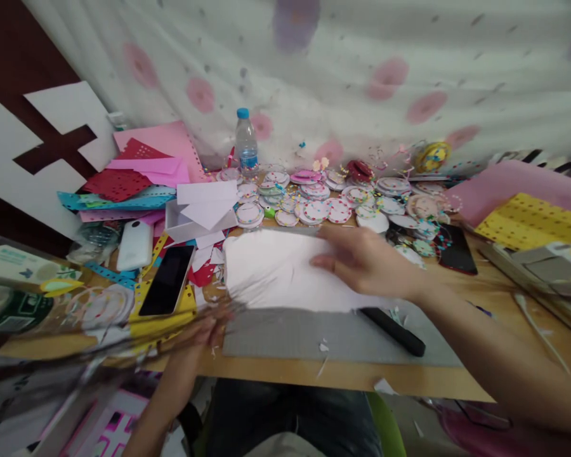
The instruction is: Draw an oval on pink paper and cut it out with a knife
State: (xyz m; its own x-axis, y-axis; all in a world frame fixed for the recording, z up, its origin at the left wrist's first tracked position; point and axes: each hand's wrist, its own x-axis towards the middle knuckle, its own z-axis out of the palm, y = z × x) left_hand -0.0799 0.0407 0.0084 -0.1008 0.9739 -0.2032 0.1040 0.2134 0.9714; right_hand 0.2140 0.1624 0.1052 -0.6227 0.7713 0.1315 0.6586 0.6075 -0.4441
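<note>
White paper (271, 270) lies long side-to-side on the grey mat (276, 339); my right hand (361, 257), fingers loosely parted, is nearer, over its right end; my left hand (214, 327), blurred off its lower-left corner, I can't read.

Right hand (364, 260) over white paper (266, 270) on grey mat (276, 339)

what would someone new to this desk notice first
Probably the bright white sheet at the centre, over a grey mat, with the right hand at its right side. Behind it spread many pale round discs with coloured dots, and a blue-capped bottle stands at the back, left of centre.
</note>
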